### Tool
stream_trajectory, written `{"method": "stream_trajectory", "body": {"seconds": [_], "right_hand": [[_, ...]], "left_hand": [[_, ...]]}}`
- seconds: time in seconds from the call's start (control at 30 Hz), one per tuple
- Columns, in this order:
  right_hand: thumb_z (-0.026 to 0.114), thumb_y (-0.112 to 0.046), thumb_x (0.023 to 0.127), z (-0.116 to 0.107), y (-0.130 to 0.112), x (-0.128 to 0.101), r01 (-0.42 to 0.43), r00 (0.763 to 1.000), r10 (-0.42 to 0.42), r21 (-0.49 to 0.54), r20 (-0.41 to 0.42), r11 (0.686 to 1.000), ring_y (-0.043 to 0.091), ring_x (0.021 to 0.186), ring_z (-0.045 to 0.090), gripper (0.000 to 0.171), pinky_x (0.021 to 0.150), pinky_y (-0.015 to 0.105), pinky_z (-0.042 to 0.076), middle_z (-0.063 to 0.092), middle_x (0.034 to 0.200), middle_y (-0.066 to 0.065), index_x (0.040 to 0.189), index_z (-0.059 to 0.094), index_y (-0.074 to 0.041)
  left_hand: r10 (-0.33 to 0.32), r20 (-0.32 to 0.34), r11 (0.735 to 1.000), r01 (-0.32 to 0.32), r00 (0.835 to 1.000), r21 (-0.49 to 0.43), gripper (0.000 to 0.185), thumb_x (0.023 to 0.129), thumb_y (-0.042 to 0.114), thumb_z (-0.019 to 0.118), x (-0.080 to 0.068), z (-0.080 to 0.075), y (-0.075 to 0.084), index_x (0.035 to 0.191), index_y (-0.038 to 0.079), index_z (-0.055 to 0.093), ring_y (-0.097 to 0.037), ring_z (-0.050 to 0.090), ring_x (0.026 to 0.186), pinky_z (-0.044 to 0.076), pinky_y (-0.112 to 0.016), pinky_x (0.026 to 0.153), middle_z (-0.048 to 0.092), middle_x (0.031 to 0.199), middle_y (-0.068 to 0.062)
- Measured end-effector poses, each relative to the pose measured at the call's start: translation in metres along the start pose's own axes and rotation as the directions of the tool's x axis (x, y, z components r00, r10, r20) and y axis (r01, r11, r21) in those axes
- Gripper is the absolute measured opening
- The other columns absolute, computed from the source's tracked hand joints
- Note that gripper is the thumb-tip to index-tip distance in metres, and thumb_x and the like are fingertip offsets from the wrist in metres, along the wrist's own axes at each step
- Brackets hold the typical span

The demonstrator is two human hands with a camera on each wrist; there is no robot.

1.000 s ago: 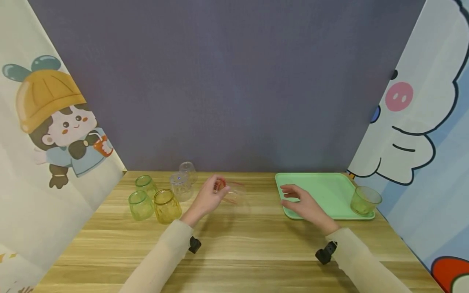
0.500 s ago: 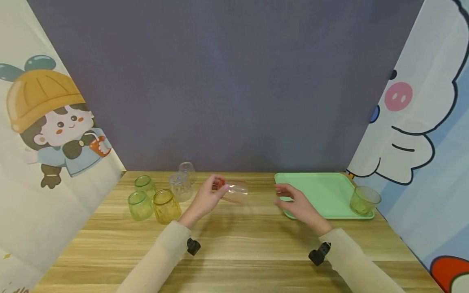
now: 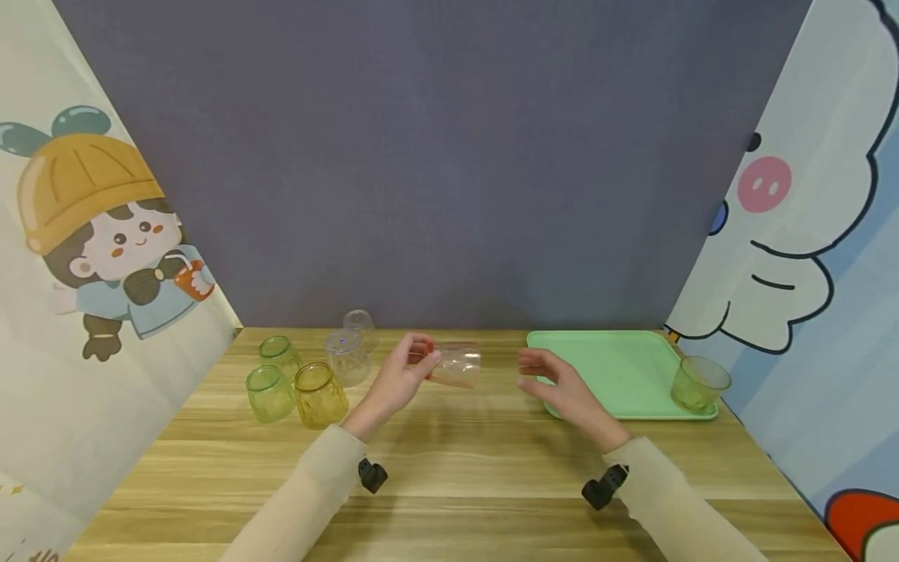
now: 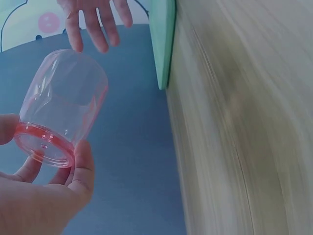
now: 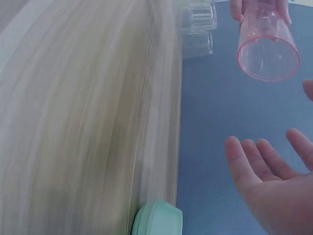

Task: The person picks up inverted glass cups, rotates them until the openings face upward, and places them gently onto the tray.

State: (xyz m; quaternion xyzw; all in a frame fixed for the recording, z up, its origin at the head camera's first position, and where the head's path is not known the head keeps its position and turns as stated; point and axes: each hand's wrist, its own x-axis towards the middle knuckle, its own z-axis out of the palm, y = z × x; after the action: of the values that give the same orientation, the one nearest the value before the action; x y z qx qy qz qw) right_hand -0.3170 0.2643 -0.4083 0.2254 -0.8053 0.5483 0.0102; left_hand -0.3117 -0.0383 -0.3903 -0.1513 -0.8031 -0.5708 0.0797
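Note:
My left hand (image 3: pixel 400 381) grips a clear pinkish cup (image 3: pixel 458 365) by its red-tinted base, with fingers and thumb around it. The cup lies on its side in the air, its mouth pointing right toward my right hand (image 3: pixel 565 394). That right hand is apart from the cup, fingers spread in a loose curve and holding nothing, near the left edge of a green tray (image 3: pixel 618 375). In the left wrist view the cup (image 4: pixel 63 103) shows its red base ring; in the right wrist view its open rim (image 5: pixel 269 58) faces the camera.
A yellow-green cup (image 3: pixel 700 385) stands at the tray's right front corner. On the left are two green cups (image 3: pixel 270 396), a yellow cup (image 3: pixel 321 396) and two clear cups (image 3: pixel 347 361). A dark panel (image 3: pixel 449 164) rises behind the wooden table (image 3: pixel 463 468).
The pinkish cup has shifted slightly right in my left hand's grip and shows more plainly. My right hand has moved left, closer to the cup.

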Motion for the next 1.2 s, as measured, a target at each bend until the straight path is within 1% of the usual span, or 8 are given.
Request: {"method": "stream_trajectory", "body": {"seconds": [0.2, 0.33, 0.47, 0.57, 0.67, 0.83, 1.0, 1.2], "right_hand": [[0.067, -0.016, 0.099, 0.005, -0.006, 0.001, 0.003, 1.0, -0.003, 0.076, 0.002, 0.997, 0.037, 0.131, 0.051, 0.051, 0.099, 0.034, 0.05, 0.055, 0.139, 0.017, 0.146, 0.049, -0.005], [0.066, -0.016, 0.1, 0.007, -0.009, 0.0, 0.015, 1.0, -0.016, 0.114, 0.012, 0.993, 0.038, 0.131, 0.05, 0.051, 0.099, 0.032, 0.051, 0.054, 0.141, 0.017, 0.147, 0.048, -0.005], [0.067, -0.017, 0.099, 0.009, -0.012, 0.001, 0.024, 0.999, -0.028, 0.157, 0.019, 0.987, 0.045, 0.133, 0.046, 0.053, 0.099, 0.033, 0.052, 0.053, 0.141, 0.018, 0.148, 0.047, -0.006], [0.068, -0.018, 0.099, 0.011, -0.013, 0.001, 0.029, 0.999, -0.034, 0.189, 0.023, 0.981, 0.049, 0.133, 0.043, 0.055, 0.098, 0.033, 0.052, 0.052, 0.142, 0.019, 0.148, 0.046, -0.006], [0.069, -0.019, 0.098, 0.011, -0.015, 0.002, 0.027, 0.999, -0.032, 0.212, 0.023, 0.977, 0.05, 0.134, 0.042, 0.057, 0.098, 0.034, 0.053, 0.052, 0.142, 0.019, 0.149, 0.045, -0.005], [0.069, -0.017, 0.098, 0.012, -0.019, 0.002, 0.024, 0.999, -0.029, 0.233, 0.022, 0.972, 0.05, 0.134, 0.043, 0.059, 0.098, 0.034, 0.052, 0.051, 0.143, 0.02, 0.149, 0.044, -0.004], [0.069, -0.015, 0.097, 0.015, -0.021, 0.002, 0.026, 0.999, -0.033, 0.249, 0.025, 0.968, 0.045, 0.131, 0.047, 0.059, 0.098, 0.035, 0.053, 0.052, 0.142, 0.021, 0.149, 0.044, -0.003], [0.068, -0.015, 0.097, 0.018, -0.023, 0.001, 0.041, 0.998, -0.053, 0.264, 0.04, 0.964, 0.045, 0.132, 0.047, 0.063, 0.098, 0.035, 0.053, 0.05, 0.143, 0.025, 0.151, 0.04, 0.003]], "left_hand": [[0.004, -0.004, 0.998, -0.004, 1.0, -0.069, 0.032, 0.103, 0.019, 0.062, -0.002, 0.004, 0.005, 0.128, 0.001, 0.054, -0.029, 0.063, 0.103, 0.056, -0.039, 0.084, 0.061, 0.117, -0.016], [0.001, -0.002, 0.995, -0.001, 1.0, -0.101, 0.033, 0.103, 0.019, 0.061, -0.004, 0.006, 0.007, 0.13, 0.001, 0.053, -0.028, 0.063, 0.103, 0.054, -0.038, 0.084, 0.06, 0.119, -0.017], [-0.006, 0.01, 0.991, 0.007, 1.0, -0.13, 0.034, 0.103, 0.02, 0.061, -0.005, 0.006, 0.009, 0.131, 0.001, 0.053, -0.029, 0.063, 0.106, 0.053, -0.036, 0.087, 0.06, 0.12, -0.016], [-0.001, 0.011, 0.989, 0.003, 1.0, -0.148, 0.035, 0.103, 0.017, 0.061, -0.005, 0.007, 0.008, 0.131, -0.002, 0.052, -0.03, 0.063, 0.106, 0.053, -0.035, 0.088, 0.06, 0.119, -0.017], [0.006, 0.011, 0.986, -0.004, 1.0, -0.166, 0.033, 0.103, 0.016, 0.061, -0.006, 0.008, 0.008, 0.129, -0.002, 0.053, -0.031, 0.064, 0.105, 0.054, -0.036, 0.089, 0.059, 0.119, -0.018], [0.01, 0.011, 0.982, -0.007, 1.0, -0.189, 0.03, 0.103, 0.013, 0.06, -0.008, 0.01, 0.011, 0.128, 0.0, 0.053, -0.028, 0.063, 0.104, 0.053, -0.034, 0.089, 0.059, 0.118, -0.017], [0.031, 0.028, 0.977, -0.024, 0.999, -0.214, 0.031, 0.102, 0.01, 0.059, -0.009, 0.012, 0.013, 0.13, -0.003, 0.051, -0.026, 0.063, 0.101, 0.053, -0.032, 0.088, 0.058, 0.118, -0.017], [0.038, 0.044, 0.973, -0.027, 0.998, -0.23, 0.03, 0.101, 0.009, 0.06, -0.01, 0.017, 0.01, 0.128, -0.002, 0.052, -0.02, 0.061, 0.097, 0.053, -0.029, 0.085, 0.058, 0.116, -0.016]]}}
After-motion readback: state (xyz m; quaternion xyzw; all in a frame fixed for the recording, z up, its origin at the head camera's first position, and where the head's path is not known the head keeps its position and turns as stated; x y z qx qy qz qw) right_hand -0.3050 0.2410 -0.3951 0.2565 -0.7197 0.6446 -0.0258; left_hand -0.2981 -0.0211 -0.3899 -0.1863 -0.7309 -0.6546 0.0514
